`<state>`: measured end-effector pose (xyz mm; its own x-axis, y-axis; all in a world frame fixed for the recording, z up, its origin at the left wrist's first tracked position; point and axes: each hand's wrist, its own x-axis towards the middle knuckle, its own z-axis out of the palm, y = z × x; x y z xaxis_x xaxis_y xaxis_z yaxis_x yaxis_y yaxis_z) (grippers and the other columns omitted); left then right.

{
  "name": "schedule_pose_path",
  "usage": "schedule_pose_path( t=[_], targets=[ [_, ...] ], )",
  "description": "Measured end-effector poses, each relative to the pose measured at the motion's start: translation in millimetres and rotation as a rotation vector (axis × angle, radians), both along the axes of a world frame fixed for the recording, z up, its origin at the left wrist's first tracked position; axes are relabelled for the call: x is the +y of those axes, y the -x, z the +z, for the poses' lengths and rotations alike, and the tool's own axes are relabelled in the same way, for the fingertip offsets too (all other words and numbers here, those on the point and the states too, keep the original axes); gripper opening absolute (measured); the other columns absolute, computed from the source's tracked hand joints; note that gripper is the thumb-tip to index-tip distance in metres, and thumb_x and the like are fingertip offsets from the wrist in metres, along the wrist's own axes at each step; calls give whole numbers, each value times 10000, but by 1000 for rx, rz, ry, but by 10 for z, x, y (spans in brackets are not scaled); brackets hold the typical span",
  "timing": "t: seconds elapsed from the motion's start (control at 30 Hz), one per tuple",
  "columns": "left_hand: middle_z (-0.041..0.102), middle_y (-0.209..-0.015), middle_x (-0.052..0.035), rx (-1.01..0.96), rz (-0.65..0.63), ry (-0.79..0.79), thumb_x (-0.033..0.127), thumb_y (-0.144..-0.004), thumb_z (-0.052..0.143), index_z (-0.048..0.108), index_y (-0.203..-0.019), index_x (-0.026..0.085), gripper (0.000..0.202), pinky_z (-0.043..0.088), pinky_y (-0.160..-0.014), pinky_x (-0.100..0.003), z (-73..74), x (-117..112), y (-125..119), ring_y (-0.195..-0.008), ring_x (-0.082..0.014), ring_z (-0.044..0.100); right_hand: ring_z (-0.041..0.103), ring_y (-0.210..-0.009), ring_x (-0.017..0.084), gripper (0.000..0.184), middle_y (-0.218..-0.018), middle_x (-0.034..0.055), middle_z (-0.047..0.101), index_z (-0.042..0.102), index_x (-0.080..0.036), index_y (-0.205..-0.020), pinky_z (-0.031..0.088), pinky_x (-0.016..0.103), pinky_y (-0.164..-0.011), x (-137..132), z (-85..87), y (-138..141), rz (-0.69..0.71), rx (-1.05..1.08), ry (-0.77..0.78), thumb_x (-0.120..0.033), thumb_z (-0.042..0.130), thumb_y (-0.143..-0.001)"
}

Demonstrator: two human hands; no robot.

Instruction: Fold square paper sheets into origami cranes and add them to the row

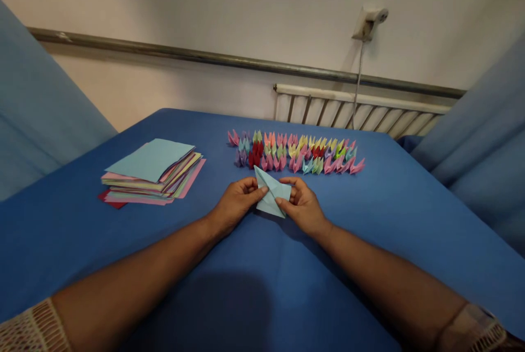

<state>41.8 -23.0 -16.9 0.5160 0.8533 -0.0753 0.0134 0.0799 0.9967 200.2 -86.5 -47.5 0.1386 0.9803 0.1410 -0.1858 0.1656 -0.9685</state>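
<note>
A light blue sheet of origami paper, partly folded with a pointed flap at its top left, is held between both hands just above the table. My left hand pinches its left edge, thumb on the front face. On the right side, my right hand grips the paper with the thumb pressed on a fold near the lower middle; its fingers are partly hidden behind the sheet. Just beyond the hands stand rows of small folded paper cranes in pink, red, yellow, green, blue and purple.
A stack of coloured paper, light blue on top, lies to the left. Blue cloth covers the table. Behind it are a wall pipe, a radiator and a socket with a cable. Blue curtains hang at both sides.
</note>
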Motion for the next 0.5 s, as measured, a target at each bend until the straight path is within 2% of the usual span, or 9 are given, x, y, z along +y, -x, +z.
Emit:
schedule_pose_path(
  t=[0.1,0.23,0.37,0.5],
  targets=[
    [630,-714,3,33,3,-32,424,-704,733,633,-847,159,317,467,-577,-251,28,-1,5,-607,-122,565,559,-595,116,296,-716,-23,618,556,-211,-904,456,256,-579,-12,6,-6,-26,-80,11,-432,684,-756],
    [612,-689,18,48,-23,-46,412,-682,756,622,-794,161,307,456,-558,-232,61,-31,-1,-596,-111,558,493,-498,95,308,-577,-46,552,558,-199,-718,406,233,-490,10,19,-40,-10,-120,33,-476,691,-740],
    [636,-724,18,12,-45,-4,396,-653,783,619,-834,164,337,474,-596,-249,67,-56,-10,-615,-118,585,490,-436,92,356,-530,-52,565,512,-201,-658,418,230,-447,25,11,-53,56,-89,95,-477,736,-682],
    [640,-744,13,42,-69,-17,393,-635,784,607,-833,166,349,481,-618,-265,60,-51,-8,-642,-133,593,504,-440,99,352,-527,-51,567,516,-200,-665,438,238,-456,15,-1,-45,100,-68,111,-469,743,-681]
  ],
)
